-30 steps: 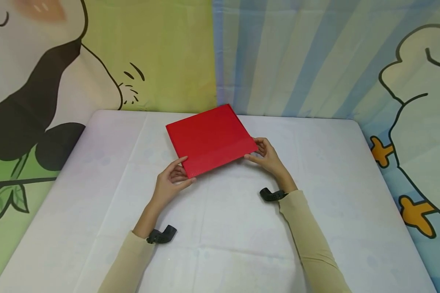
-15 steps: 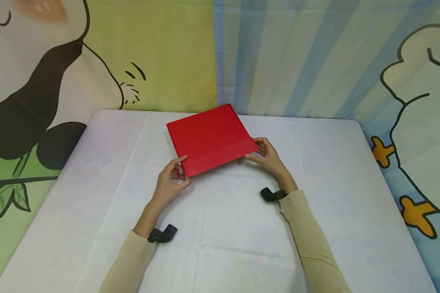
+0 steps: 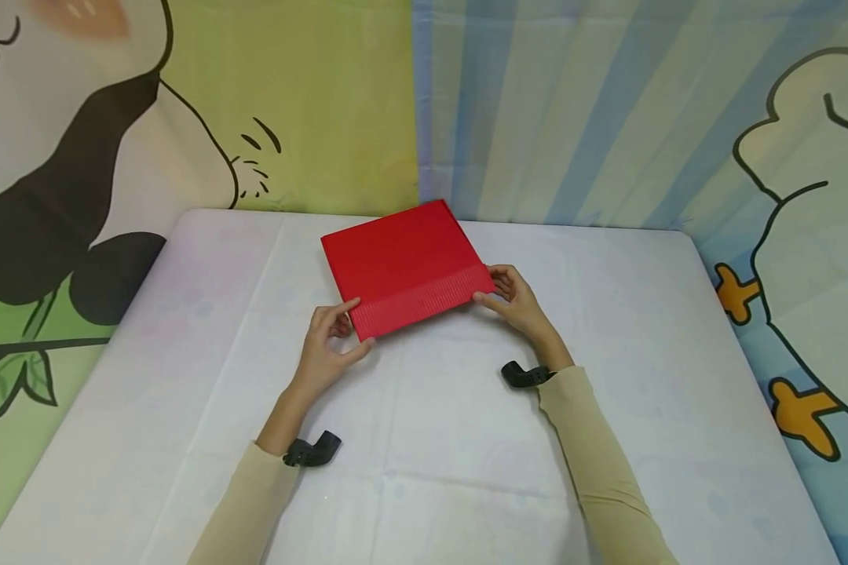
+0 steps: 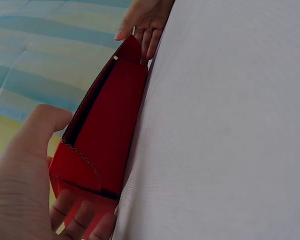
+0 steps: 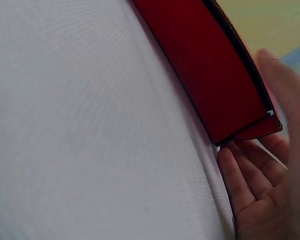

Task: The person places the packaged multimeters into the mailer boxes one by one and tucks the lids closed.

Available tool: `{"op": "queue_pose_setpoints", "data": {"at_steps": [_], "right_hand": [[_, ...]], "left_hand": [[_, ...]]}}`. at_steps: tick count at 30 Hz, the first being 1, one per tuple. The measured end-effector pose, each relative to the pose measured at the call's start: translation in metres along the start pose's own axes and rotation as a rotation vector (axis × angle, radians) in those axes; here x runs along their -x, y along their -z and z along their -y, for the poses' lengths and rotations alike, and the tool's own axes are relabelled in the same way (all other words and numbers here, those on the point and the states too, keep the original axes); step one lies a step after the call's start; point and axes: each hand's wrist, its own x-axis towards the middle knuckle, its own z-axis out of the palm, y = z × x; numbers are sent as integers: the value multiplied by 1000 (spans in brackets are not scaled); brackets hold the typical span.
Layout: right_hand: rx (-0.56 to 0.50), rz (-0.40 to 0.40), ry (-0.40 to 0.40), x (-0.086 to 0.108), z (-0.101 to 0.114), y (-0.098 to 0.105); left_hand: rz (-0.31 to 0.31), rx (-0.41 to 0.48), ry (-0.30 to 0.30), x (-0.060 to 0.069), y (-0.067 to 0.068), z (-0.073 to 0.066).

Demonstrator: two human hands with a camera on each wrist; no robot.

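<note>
A flat red cardboard box [image 3: 410, 259] lies turned at an angle near the far side of the table. Its near side faces the wrists, showing a red front wall [image 4: 110, 120], with a dark slit under the lid's edge [image 5: 240, 45]. A small side flap shows at each end. At the near left corner, my left hand [image 3: 325, 345] grips the box, a finger on top and the thumb by the front edge. My right hand [image 3: 516, 304] holds the near right corner, thumb at the front and fingers along the side. The box's inside is hidden.
A white cloth covers the table [image 3: 438, 439]. Behind it hangs a printed curtain [image 3: 537, 110] with cartoon figures, close to the table's far edge. Black wrist cameras [image 3: 313, 450] sit on both wrists.
The lid's near strip has bent downward and now shows fine ridges. My left thumb has shifted slightly along the front corner. My right hand has hardly moved.
</note>
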Motion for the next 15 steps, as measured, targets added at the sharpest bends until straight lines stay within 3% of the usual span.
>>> {"op": "queue_pose_setpoints", "data": {"at_steps": [8,15], "right_hand": [[-33,47,118,-1,-2,0],[3,88,87,1,1,0]], "left_hand": [[16,146,47,-1,1,4],[63,153,40,-2,3,7]]}}
